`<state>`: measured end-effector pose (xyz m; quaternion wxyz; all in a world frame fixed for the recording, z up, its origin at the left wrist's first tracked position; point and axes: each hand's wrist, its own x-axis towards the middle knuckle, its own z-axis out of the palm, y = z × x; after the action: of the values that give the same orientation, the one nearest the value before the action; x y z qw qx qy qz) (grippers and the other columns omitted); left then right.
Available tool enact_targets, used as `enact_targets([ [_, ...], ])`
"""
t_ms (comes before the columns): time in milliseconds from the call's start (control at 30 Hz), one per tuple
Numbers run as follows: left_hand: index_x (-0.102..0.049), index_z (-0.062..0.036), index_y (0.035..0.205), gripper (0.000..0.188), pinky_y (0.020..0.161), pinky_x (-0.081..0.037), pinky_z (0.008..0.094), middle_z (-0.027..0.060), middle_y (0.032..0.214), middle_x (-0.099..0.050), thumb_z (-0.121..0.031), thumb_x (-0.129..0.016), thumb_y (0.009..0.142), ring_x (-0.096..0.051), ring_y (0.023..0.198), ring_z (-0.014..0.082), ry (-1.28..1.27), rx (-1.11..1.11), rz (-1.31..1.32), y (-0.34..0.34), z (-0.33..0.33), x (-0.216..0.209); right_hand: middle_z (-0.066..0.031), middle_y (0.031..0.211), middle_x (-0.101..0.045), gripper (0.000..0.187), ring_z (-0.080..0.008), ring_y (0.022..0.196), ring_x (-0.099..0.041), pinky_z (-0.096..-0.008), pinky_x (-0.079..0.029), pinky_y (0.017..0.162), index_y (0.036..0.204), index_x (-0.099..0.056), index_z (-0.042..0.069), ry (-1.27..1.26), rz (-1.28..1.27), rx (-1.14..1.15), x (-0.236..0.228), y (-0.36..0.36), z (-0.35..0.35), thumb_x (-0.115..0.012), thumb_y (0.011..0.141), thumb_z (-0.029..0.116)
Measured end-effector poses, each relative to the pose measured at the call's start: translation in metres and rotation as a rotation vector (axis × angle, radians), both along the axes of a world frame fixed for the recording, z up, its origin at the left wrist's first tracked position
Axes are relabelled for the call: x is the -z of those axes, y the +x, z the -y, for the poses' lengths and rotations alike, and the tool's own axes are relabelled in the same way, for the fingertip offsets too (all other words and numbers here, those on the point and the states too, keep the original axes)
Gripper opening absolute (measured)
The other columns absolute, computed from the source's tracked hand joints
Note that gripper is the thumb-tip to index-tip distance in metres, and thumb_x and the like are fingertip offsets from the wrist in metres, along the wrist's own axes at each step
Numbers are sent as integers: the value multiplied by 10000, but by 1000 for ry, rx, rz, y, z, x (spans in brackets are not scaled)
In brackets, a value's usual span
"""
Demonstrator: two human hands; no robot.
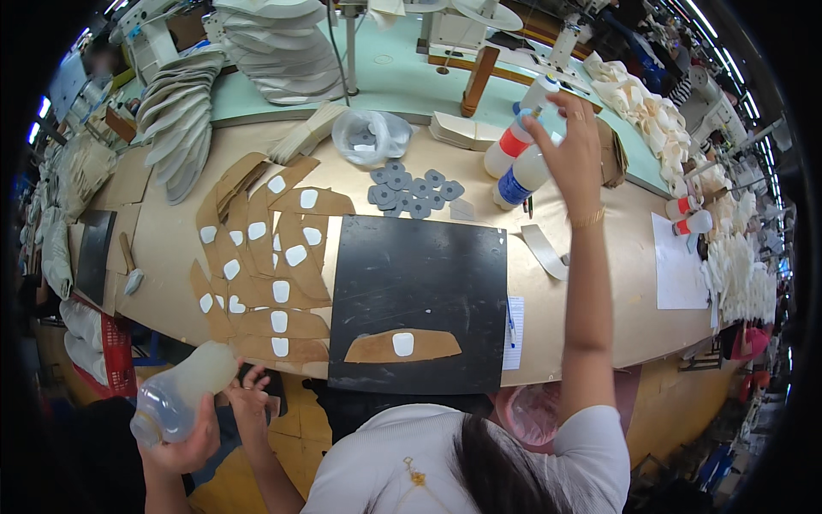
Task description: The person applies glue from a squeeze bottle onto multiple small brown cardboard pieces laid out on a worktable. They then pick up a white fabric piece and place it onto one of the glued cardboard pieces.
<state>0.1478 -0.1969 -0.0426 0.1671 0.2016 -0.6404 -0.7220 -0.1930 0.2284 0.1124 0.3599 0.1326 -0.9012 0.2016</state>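
Observation:
My right hand [572, 137] is raised over a group of glue-type bottles, thumb and fingers apart, nothing visible between them. Beneath and beside it stand a bottle with a red label [515, 142], a bottle with a blue label [512, 190] and a whitish bottle [539, 91] farther back. Off the table's near left edge, my left hand [248, 396] has its fingers spread. Close by it, another person's hand [195, 441] grips a tilted translucent bottle [171, 401]. On the black board [418, 283] before me lies a brown curved piece [364, 349] with a white patch [402, 344].
Brown pieces with white patches [281, 292] overlap left of the board. Grey pieces [419, 188] and a plastic bag [370, 137] lie behind it. A brush [130, 265] rests at far left. Stacked white pieces [278, 51] stand at the back. A pen [511, 325] lies on paper.

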Motion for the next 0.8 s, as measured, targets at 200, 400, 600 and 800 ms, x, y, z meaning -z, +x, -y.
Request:
enact_targets([
  [200, -233, -36, 1356, 815, 875, -443, 349, 136, 1270, -445, -144, -723, 714, -477, 1115, 259, -104, -309, -84, -18, 2, -33, -128, 1088, -603, 558, -287, 988, -593, -381, -474, 845, 1111, -582, 108, 476, 691, 132, 1, -91, -25, -781, 626, 299],
  [400, -340, 12, 1288, 748, 925, -441, 379, 178, 1213, -501, -282, -734, 725, -516, 1084, 280, -424, -212, -343, -52, 11, -42, -132, 989, -658, 471, -277, 957, -614, -366, -486, 831, 1004, -648, 96, 585, 770, 1, 17, -117, -33, -767, 590, 288],
  [600, -459, 13, 1166, 610, 885, -455, 353, 168, 1087, -563, -318, -724, 728, -545, 1020, 247, -232, -38, -388, -88, -33, -61, -147, 908, -668, 448, -271, 843, -647, -337, -512, 776, 981, -671, 99, 399, 631, 37, -29, -83, -11, -734, 591, 310],
  [800, -518, -52, 1126, 514, 839, -463, 312, 65, 1060, -575, -90, -780, 686, -549, 966, 172, -318, 286, -71, -117, -100, -9, -131, 781, -667, 410, -263, 721, -652, -332, -513, 700, 978, -650, 70, 290, 551, -158, -83, -10, 20, -714, 642, 296],
])
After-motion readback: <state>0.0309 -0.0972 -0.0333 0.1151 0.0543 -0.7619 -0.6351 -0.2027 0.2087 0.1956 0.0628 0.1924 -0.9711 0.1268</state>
